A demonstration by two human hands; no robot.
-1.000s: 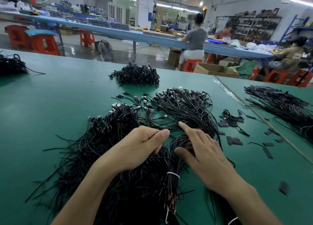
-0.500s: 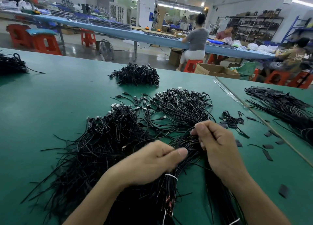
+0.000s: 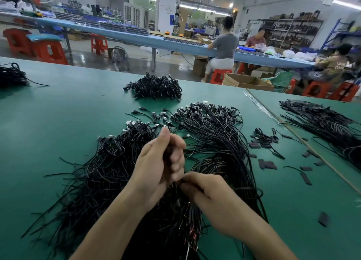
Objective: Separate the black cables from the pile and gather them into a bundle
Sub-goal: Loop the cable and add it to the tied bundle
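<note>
1. Green tabletop (image 3: 58, 122): wide bare stretch to the left and some room near right. The far edge is well off, so I see no fall risk.
2. Pile of black cables (image 3: 109, 173) lies under both hands, loosely tangled. Likely risk: pulling a clutch drags its neighbours along by loops and plug ends and spreads the heap.
3. Left hand (image 3: 158, 165) is curled round a clutch of strands. Right hand (image 3: 213, 199) pinches strands just below it. A slack grip could shed some.
4. Small black pieces (image 3: 267, 164) sit near on the right, and a sweeping cable could snag them.
</note>
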